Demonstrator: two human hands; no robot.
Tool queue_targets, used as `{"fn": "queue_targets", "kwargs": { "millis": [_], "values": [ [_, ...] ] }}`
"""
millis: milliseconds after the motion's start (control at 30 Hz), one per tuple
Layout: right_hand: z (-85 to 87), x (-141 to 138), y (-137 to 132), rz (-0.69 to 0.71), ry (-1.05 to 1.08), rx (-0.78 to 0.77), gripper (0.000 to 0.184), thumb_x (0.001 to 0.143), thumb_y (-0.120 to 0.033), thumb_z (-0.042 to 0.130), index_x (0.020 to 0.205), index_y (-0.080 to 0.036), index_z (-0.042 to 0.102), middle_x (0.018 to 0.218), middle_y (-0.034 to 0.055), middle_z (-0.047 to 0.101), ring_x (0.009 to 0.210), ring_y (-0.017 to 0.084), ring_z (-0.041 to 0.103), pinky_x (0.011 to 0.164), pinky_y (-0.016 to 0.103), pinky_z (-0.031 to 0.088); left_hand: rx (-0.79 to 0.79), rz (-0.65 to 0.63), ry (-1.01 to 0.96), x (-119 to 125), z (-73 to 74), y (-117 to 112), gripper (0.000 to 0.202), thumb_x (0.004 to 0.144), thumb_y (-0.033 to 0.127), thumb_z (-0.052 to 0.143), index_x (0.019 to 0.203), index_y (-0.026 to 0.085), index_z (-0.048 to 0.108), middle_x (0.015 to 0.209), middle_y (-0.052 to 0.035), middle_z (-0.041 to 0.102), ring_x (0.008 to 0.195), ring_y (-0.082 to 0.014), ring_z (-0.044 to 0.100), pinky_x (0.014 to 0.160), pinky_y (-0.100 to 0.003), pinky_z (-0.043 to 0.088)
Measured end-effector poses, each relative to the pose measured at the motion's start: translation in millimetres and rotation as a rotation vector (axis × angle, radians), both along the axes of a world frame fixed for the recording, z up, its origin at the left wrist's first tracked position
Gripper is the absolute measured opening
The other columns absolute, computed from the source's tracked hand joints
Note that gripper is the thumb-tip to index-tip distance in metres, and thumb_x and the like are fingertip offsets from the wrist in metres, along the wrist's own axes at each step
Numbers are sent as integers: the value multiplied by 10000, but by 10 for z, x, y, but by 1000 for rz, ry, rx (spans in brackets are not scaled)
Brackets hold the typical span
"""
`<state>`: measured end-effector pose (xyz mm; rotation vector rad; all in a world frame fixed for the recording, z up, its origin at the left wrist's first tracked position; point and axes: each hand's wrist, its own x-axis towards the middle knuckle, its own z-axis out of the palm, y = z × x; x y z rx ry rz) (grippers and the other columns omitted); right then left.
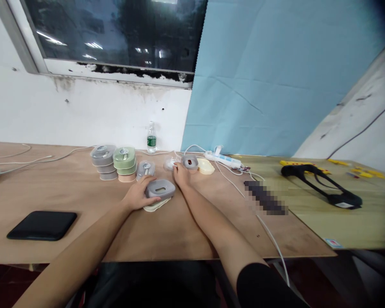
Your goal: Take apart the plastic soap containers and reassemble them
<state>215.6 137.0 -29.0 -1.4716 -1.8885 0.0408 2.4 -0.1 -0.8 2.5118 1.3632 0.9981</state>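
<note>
1. Left hand (137,195) curls against a grey plastic box (160,188) mid-desk (73,192); whether it grips, I cannot tell.
2. Right hand (181,174), toward the far edge, rests between a clear lid (170,163) and a grey lid (190,162).

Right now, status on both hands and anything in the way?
Left hand on grey plastic lid, cream base beneath. Right hand at clear lid. Green stacked containers just beyond.
</note>
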Motion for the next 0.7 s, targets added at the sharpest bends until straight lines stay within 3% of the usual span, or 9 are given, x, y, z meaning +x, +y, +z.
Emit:
{"fn": "queue_targets", "kwargs": {
  "millis": [133, 267, 700],
  "values": [
    [8, -15, -3, -32, -6, -52, 353, 906, -308, 456, 1236, -232, 558, 1096, 68, 664, 944, 215, 613, 829, 304, 441, -13, 11, 0, -3, 2, -2, 731, 715, 587, 640, 1302, 198, 445, 1311, -128, 500, 1207, -298, 494, 1003, -432, 420],
    [3, -19, 14, -12, -56, -84, 322, 867, -333, 536, 1166, -238, 608, 1069, 78, 661, 911, 227, 617, 808, 308, 446, -23, 3, -5, -1, 8, -7, 725, 713, 581, 646, 1298, 198, 451, 1301, -128, 507, 1194, -296, 503, 994, -430, 426],
    [7, 15, 4, 84, -71, -28, 272, 895, -240, 468, 1136, -212, 591, 1045, 77, 652, 920, 213, 600, 792, 289, 426, -27, 13, 4, 11, 31, -24, 739, 710, 603, 640, 1291, 186, 452, 1296, -126, 510, 1194, -290, 505, 1004, -417, 423]
  ]
}}
